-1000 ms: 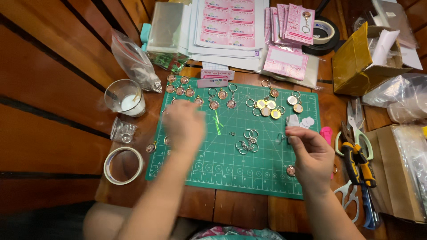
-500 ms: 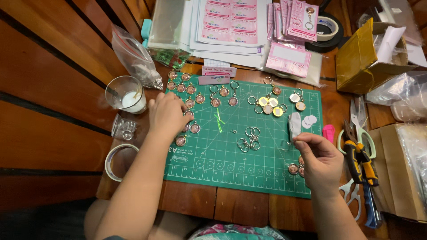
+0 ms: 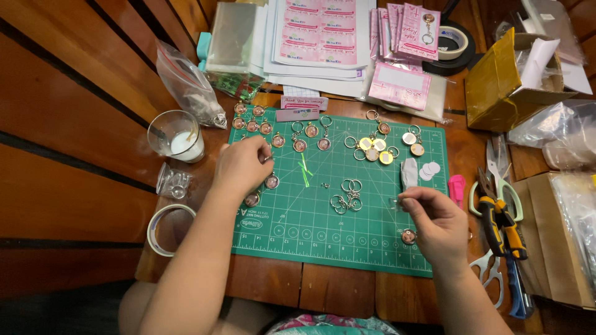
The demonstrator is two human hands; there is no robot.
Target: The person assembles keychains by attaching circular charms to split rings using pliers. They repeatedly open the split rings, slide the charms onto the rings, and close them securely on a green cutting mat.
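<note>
Two hands are at work over our green cutting mat (image 3: 310,229), which lies on the wooden table (image 3: 81,118). Our left hand (image 3: 242,166) rests on the mat's left edge, fingers curled inward and drawn together at the tips, seemingly pinching a small keyring charm; the piece itself is mostly hidden, so we cannot tell exactly how it is gripped. Just below that hand lie two round charms (image 3: 271,182), one on the mat and one at its border. Our right hand (image 3: 434,220) hovers over the mat's right side, thumb and forefinger closed together on something tiny and pale that is too small to identify. A single charm (image 3: 408,236) sits just beneath it. Between the hands lies a cluster of loose split rings (image 3: 346,195), and a short green strip (image 3: 305,170) lies near the middle. Rows of finished charms (image 3: 273,127) line the mat's upper edge. A glass (image 3: 177,136) and a roll of tape (image 3: 169,229) stand left of the mat; pliers (image 3: 504,226) lie to the right.
</note>
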